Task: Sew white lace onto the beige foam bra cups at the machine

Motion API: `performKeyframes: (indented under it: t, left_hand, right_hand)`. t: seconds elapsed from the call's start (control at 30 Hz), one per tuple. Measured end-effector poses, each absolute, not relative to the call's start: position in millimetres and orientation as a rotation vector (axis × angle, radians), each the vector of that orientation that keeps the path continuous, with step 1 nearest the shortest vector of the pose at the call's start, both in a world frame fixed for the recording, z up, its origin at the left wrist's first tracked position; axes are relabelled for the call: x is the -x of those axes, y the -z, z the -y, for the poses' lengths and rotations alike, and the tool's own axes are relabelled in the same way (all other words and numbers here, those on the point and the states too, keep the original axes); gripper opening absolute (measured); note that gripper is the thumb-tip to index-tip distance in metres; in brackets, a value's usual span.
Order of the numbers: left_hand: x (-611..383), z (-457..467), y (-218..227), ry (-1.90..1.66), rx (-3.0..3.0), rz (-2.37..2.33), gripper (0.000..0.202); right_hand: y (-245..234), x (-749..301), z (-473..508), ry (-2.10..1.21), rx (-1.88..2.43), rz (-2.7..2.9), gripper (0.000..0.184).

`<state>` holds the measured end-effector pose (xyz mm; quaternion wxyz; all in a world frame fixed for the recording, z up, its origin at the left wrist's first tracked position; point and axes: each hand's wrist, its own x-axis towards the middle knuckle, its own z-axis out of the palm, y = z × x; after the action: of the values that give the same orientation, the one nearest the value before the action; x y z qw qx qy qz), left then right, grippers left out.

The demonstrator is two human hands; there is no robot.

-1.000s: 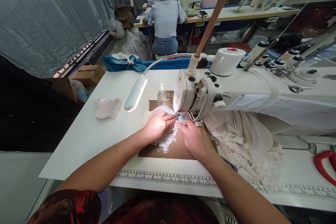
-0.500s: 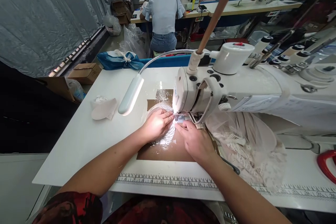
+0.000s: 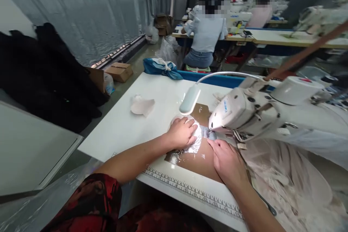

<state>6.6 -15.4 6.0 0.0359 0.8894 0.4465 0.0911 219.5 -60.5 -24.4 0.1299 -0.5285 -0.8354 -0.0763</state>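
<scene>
My left hand [image 3: 182, 133] lies on top of a white lace cup piece [image 3: 196, 144], its fingers apart and resting over the fabric. The piece sits left of the sewing machine [image 3: 231, 110], apart from the needle area. My right hand [image 3: 228, 157] rests on the brown plate [image 3: 203, 165] with a finger stretched toward the shiny needle plate [image 3: 208, 133]; nothing shows in its grasp. Its lower fingers are partly hidden. Another pale cup piece [image 3: 143, 106] is on the white table [image 3: 119, 130] at the left.
A lamp [image 3: 189, 99] on a bent metal neck hangs above the plate. Pale lace fabric [image 3: 288, 174] is heaped at the right, beside a dark-handled tool [image 3: 268, 204]. A printed ruler [image 3: 190, 190] runs along the front edge. Ahead, a person [image 3: 205, 30] sits at another bench.
My left hand has drawn the lace cup piece leftward, away from the needle. My right hand stays near the needle plate. The view has turned left and tilted.
</scene>
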Motion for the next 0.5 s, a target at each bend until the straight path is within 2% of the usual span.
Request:
performKeyframes:
  t: [0.13, 0.23, 0.27, 0.4, 0.5]
  left_hand:
    - [46, 25, -24, -0.477, -2.529, -1.396, 0.046]
    - [102, 27, -25, -0.761, -2.251, -1.728, 0.054]
    - [121, 26, -23, -0.843, -2.106, -1.829, 0.052]
    - [175, 27, -17, -0.928, -1.916, -1.887, 0.023]
    - [191, 43, -24, -1.003, -1.861, -1.736, 0.029]
  right_hand:
    - [31, -224, 56, 0.293, 1.432, 2.428, 0.038]
    - [32, -225, 55, 0.272, 1.385, 2.419, 0.039]
    - [32, -224, 55, 0.252, 1.386, 2.414, 0.039]
    - [27, -223, 56, 0.11, 1.432, 2.361, 0.038]
    - [16, -224, 64, -0.123, 1.353, 2.268, 0.033]
